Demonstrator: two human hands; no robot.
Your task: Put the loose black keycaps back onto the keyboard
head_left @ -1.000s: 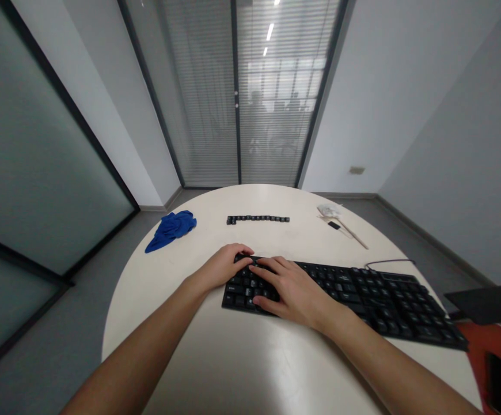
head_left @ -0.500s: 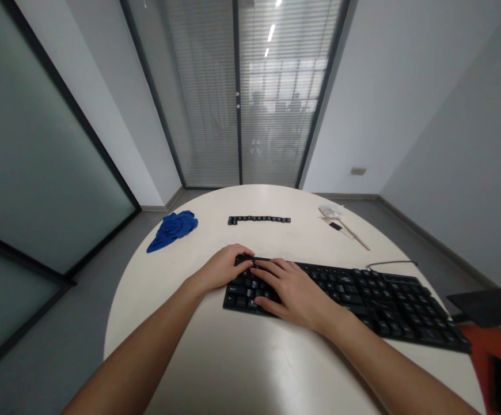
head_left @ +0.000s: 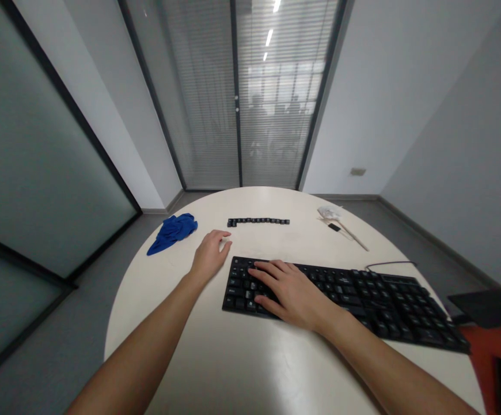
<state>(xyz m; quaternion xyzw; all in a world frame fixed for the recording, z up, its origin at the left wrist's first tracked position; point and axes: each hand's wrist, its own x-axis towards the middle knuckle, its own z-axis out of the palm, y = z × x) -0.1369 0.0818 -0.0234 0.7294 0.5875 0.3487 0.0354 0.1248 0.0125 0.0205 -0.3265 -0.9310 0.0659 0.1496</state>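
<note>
A black keyboard [head_left: 349, 297] lies across the right half of the white table. My right hand [head_left: 291, 294] rests on its left part, fingers spread and touching the keys; the keys under the palm are hidden. Off the keyboard's upper left corner, my left hand [head_left: 211, 251] is over the table with thumb and forefinger apart and nothing visible between them. Just beyond its fingertips is a row of loose black keycaps [head_left: 259, 220], with one below the row at its left end.
A crumpled blue cloth [head_left: 175, 232] lies at the table's left edge. At the back right are a clear plastic bag [head_left: 330, 212], a thin stick [head_left: 356, 238] and a small black piece [head_left: 334, 227]. The keyboard cable [head_left: 391, 263] curves behind it.
My left hand has lifted away from the keyboard's upper left corner and moved left and forward, towards the keycap row. My right hand has stayed nearly still on the keys.
</note>
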